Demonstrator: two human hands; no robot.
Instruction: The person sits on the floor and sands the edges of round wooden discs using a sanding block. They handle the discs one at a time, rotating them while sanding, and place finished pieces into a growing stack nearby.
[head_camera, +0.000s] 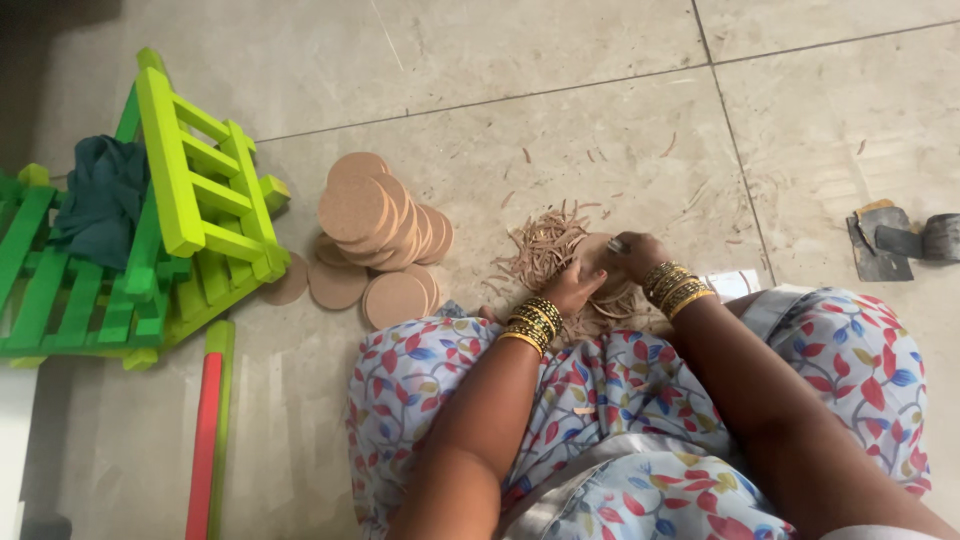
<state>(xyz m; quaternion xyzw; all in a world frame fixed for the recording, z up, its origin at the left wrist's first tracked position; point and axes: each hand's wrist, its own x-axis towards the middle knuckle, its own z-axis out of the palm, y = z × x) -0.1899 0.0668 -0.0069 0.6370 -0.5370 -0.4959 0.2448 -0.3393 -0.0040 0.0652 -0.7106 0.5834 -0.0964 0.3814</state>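
Observation:
My left hand (573, 287) and my right hand (634, 256) meet over a round brown board disc (598, 250) on the floor in front of my knees. The left hand grips the disc's near edge. The right hand is closed on a small tool (617, 245) pressed against the disc; the tool is mostly hidden by the fingers. A heap of thin brown shavings (540, 250) lies around and under the disc. Both wrists carry gold and dark bangles.
A pile of finished brown discs (375, 225) lies to the left. Green slatted wooden frames (190, 200) with a dark green cloth (100, 195) stand at far left, red and green sticks (207, 430) below. Grey sandpaper pieces (885, 245) lie at right.

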